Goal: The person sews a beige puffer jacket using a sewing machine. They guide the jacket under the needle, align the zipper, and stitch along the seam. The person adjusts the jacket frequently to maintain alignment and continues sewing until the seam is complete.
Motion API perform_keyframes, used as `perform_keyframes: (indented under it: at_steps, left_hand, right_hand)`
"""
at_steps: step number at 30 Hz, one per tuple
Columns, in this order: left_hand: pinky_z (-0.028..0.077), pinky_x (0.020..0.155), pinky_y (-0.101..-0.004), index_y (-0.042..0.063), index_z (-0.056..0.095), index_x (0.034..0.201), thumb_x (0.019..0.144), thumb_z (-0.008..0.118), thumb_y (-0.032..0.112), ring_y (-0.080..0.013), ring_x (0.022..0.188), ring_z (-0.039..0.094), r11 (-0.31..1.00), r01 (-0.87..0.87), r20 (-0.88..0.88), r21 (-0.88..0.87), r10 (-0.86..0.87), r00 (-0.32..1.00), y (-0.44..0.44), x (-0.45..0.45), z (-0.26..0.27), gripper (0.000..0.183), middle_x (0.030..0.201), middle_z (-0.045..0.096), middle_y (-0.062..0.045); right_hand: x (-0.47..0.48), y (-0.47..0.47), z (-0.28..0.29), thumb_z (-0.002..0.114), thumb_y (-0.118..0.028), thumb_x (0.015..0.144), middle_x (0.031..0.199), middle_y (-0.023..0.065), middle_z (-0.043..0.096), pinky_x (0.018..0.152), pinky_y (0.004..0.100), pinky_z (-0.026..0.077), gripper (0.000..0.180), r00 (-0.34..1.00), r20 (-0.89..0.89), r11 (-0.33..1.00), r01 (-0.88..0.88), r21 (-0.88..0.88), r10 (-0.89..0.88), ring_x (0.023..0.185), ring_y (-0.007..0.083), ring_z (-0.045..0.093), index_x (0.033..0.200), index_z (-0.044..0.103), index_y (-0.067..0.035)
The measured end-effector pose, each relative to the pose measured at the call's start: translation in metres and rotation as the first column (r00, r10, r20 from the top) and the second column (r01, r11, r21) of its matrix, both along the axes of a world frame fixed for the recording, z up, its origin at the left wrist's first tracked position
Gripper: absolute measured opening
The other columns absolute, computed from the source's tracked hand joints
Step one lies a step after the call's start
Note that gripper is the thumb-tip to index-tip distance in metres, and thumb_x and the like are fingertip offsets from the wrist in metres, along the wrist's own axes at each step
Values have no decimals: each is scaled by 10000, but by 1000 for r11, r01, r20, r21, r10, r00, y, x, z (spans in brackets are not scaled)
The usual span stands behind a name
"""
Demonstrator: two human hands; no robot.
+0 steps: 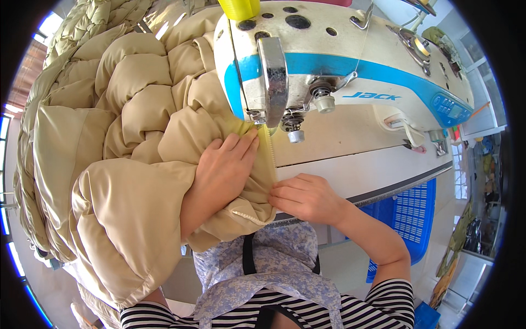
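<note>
A puffy tan quilted jacket (135, 107) covers the left side of the sewing table, one part draped over my left forearm. My left hand (228, 164) lies flat on the fabric, its fingertips close to the presser foot (259, 120) of a white and blue Jack sewing machine (349, 53). Along the jacket's edge runs a zipper tape (270, 152), leading up beside the foot. Lower on that edge, my right hand (306, 196) pinches the zipper edge between thumb and fingers. The needle is too hidden to make out.
A blue plastic basket (411, 218) is below the table's front edge (370, 195) on the right. Small pink-handled snips (417, 149) lie under the machine arm. A yellow container (240, 8) sits on the machine head. More quilted fabric (96, 22) is heaped at the back left.
</note>
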State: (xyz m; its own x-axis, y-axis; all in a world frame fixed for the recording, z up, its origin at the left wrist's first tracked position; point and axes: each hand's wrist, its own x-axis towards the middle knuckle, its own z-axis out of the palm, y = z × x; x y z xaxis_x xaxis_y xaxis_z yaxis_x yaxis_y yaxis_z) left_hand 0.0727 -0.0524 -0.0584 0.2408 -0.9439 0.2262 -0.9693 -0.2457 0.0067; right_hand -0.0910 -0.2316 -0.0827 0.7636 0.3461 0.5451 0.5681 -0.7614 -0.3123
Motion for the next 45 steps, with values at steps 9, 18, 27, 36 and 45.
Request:
perform_keyframes:
  at_steps: [9,18,27,36,45]
  left_hand:
    - [538,859,-370,28,713,1226,854,684,118,-227,1101,625,1000,6,1,-16,-6,1000,-6,12,-3,384,1329,664,-36]
    - [453,860,-342,62,704,1280,872,652,138,-198,1060,575,1000,7,133,-13,-6,991,1,9,-3,418,1365,648,12]
    - [452,833,-342,93,716,1271,863,683,140,-187,1066,585,1000,-12,118,4,11,993,5,11,-5,412,1411,645,48]
    - [454,929,-342,71,729,1248,878,649,152,-195,1073,585,999,35,110,-25,-32,993,-7,37,-6,387,1171,710,19]
    - [442,979,-335,82,708,1320,891,605,130,-193,1125,572,998,70,126,-4,-69,990,4,22,-4,444,1352,682,17]
  right_hand:
    - [5,-7,0,710,-118,774,1050,12,743,764,293,556,201,998,-50,998,30,-58,-33,998,162,718,968,759,-100]
    - [20,-6,-2,685,-105,782,968,-5,664,754,297,542,155,997,15,994,77,-73,-76,971,154,681,937,699,-101]
    - [20,-7,-3,695,-105,777,968,-11,663,743,297,542,170,996,18,994,92,-64,-91,969,147,683,947,702,-101]
    - [40,-15,-9,708,-112,783,1012,-2,693,742,311,550,177,994,31,989,109,-96,-106,971,154,697,959,725,-100]
    - [40,-16,-10,739,-117,813,1079,-2,742,779,315,561,209,989,26,980,148,-137,-145,1004,157,722,1019,776,-98]
